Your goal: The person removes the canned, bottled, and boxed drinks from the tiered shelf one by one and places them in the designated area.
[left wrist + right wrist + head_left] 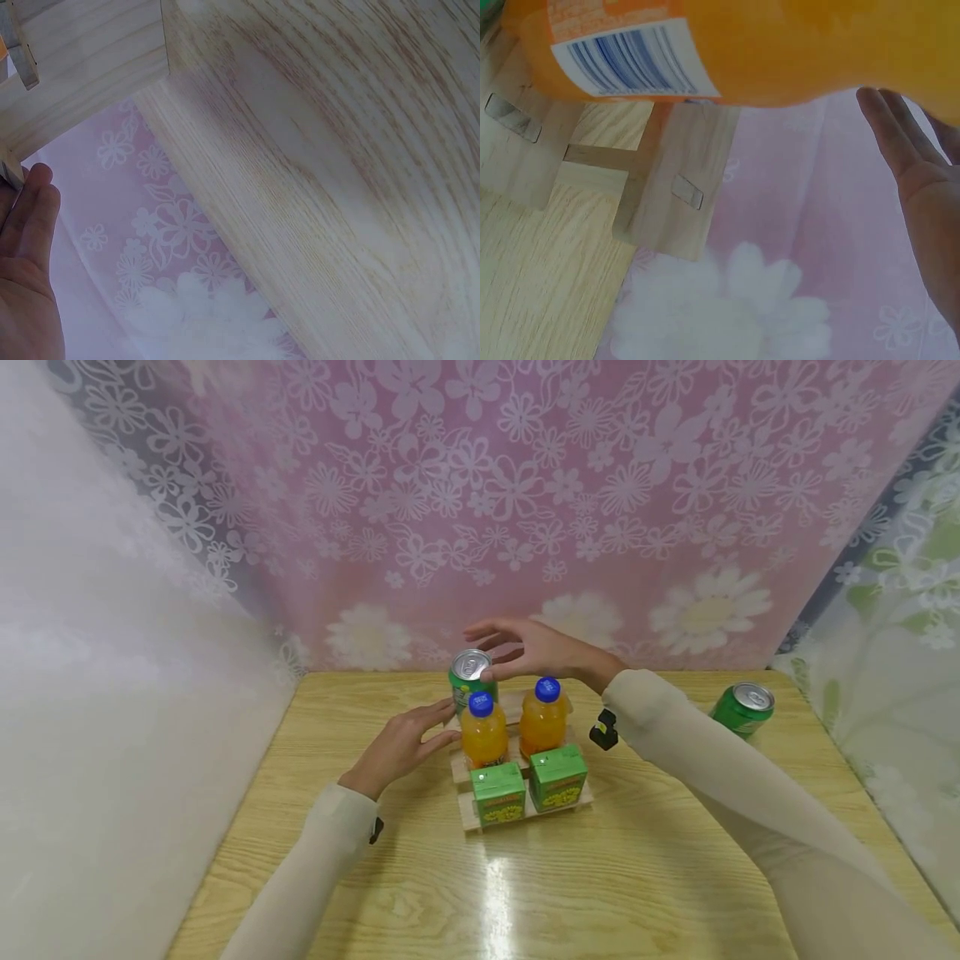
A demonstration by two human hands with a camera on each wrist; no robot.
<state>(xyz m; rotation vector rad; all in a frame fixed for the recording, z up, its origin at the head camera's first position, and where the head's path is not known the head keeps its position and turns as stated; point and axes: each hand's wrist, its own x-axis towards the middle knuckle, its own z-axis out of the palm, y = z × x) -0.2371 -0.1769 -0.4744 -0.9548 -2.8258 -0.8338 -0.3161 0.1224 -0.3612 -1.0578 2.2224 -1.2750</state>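
A small wooden tiered rack (461,768) stands mid-table, holding drinks in rows. On its back tier, at the left, is a green soda can (470,667) with a silver top. My right hand (532,647) hovers over the can with fingers loosely extended and the thumb near its rim. The left hand (405,743) has its fingers stretched against the rack's left side, beside the can. Two orange juice bottles (484,735) with blue caps occupy the middle tier. In the right wrist view, an orange bottle (765,52) covers the can. Two green juice boxes (499,795) sit in front.
Another green can (742,708) stands on the table's right side, beyond my right forearm. A pink flowered cloth (495,510) hangs behind the wooden table (405,893). Pale walls close in on both sides.
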